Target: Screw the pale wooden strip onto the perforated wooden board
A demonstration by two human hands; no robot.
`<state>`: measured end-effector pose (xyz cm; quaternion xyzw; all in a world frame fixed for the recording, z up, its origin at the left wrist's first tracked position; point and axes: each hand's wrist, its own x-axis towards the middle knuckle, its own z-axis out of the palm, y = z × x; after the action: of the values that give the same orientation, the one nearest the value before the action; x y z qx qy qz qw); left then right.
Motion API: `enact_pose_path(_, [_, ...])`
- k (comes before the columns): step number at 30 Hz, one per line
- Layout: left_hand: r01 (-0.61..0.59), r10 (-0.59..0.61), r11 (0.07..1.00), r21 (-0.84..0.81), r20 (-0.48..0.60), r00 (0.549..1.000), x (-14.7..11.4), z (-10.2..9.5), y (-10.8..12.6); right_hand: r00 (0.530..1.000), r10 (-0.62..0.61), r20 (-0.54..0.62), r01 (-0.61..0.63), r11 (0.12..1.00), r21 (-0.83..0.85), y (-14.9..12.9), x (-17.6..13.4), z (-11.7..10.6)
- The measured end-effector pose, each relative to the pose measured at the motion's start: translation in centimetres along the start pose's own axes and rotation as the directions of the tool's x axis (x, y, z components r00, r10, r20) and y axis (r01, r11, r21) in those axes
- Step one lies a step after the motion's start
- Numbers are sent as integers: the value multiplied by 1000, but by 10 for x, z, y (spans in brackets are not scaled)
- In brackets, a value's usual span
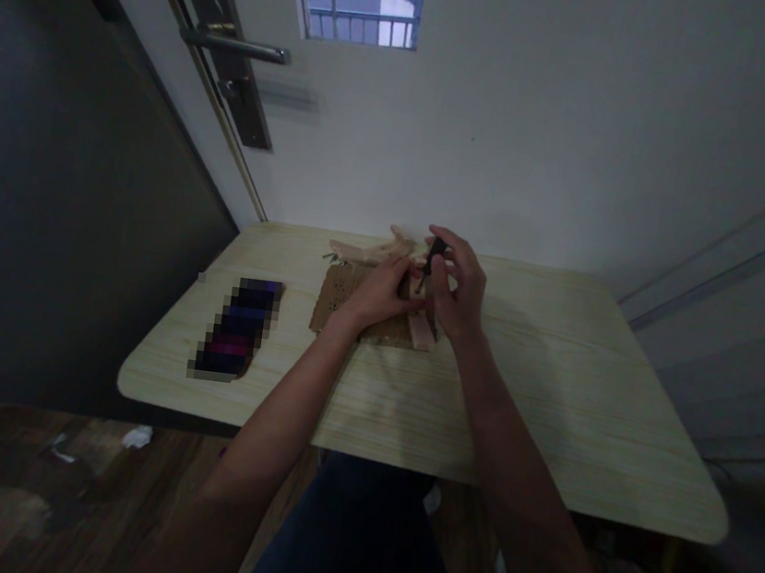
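Note:
In the head view my right hand [462, 287] is closed around the black handle of a small screwdriver [436, 250]. The tool slants downward, its tip at a small light wooden piece [418, 287]. My left hand [379, 297] grips that piece between thumb and fingers, holding it over a brown cardboard sheet [332, 297]. Part of the piece is hidden by my fingers. A flat wooden strip [422, 330] lies on the right part of the cardboard. Behind my left hand rest more light wooden parts [365, 253], some overlapping.
All this is on a pale wood-grain table [552, 382] with rounded front corners. A phone-like object [238, 329], blurred out, lies to the left. Beyond the table's back edge stands a white door with a metal handle [237, 46] and a small window. Paper scraps [138, 437] litter the floor.

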<state>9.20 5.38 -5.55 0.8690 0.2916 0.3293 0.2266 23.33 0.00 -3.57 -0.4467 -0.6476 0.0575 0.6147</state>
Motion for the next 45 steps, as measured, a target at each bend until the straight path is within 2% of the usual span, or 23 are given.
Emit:
enact_pose_path(3, [-6,6,1000,-14,3,1000,0,0,-1,1000,13,27,-15,997,82,1,0,1])
enact_pose_path(6, [-10,10,1000,-21,-3,1000,1,2,-2,999,32,-3,-31,995,94,6,1,4])
enact_pose_path(12, [-5,5,1000,21,-15,1000,0,3,-5,991,-18,-129,13,999,-35,9,0,6])
enact_pose_path(17, [-23,24,1000,20,-23,999,0,3,-5,995,-23,-97,15,996,-84,2,0,2])
enact_pose_path(25, [0,0,1000,26,-7,1000,-1,1,1,999,44,-27,-42,996,84,9,0,4])
enact_pose_path(29, [-3,4,1000,13,-15,1000,-1,3,-2,991,77,-106,-69,995,71,13,2,7])
enact_pose_path(33, [0,0,1000,8,-9,1000,0,4,-6,982,55,-179,-55,998,4,13,0,10])
enact_pose_path(39, [-20,21,999,30,-13,1000,1,4,-8,992,-36,-117,19,990,-142,9,-4,11])
enact_pose_path(45, [-15,15,1000,4,-11,1000,1,2,-5,999,-38,-29,38,999,-12,3,-3,6])
